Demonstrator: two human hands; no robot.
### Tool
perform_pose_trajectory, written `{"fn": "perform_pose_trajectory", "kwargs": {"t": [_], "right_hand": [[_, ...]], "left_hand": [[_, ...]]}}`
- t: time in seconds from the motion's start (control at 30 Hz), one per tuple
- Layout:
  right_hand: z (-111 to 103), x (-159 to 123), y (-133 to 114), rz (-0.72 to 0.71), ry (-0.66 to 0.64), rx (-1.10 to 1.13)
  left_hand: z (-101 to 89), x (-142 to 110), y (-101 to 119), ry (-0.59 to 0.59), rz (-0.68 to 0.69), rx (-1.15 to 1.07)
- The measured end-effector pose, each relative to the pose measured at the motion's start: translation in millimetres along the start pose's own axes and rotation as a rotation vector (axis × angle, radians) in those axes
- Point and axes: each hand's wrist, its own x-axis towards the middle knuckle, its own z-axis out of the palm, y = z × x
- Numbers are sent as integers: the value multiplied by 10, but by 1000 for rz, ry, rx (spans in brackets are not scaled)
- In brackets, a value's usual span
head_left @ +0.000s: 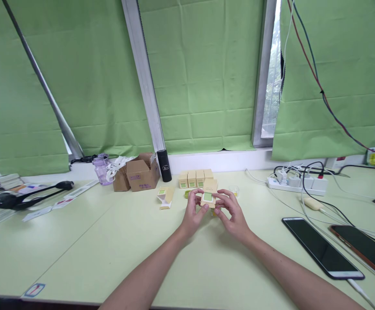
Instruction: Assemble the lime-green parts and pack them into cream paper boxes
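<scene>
Both my hands hold one small tan box (208, 194) with a green label and its lid flap raised, just above the pale green table (110, 241). My left hand (193, 213) grips its left side with curled fingers. My right hand (232, 214) pinches its right side. Behind it stands a row of several closed tan boxes (195, 178) with green labels. An opened small box (166, 197) lies to the left of my hands.
A brown cardboard box (142, 173), a black cylinder (164, 165) and a clear bottle (101, 169) stand at the back. A power strip (297, 183) with cables is at the right. Two phones (321, 246) lie right of my arm. A black tool (29, 196) lies far left.
</scene>
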Motion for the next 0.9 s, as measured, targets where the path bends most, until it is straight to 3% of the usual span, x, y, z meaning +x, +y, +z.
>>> {"fn": "perform_pose_trajectory", "kwargs": {"t": [0.4, 0.9], "right_hand": [[16, 14, 22, 26, 40, -13], [30, 21, 18, 47, 59, -12]], "left_hand": [[-5, -12, 24, -19, 70, 109], [25, 1, -8, 44, 31, 141]]}}
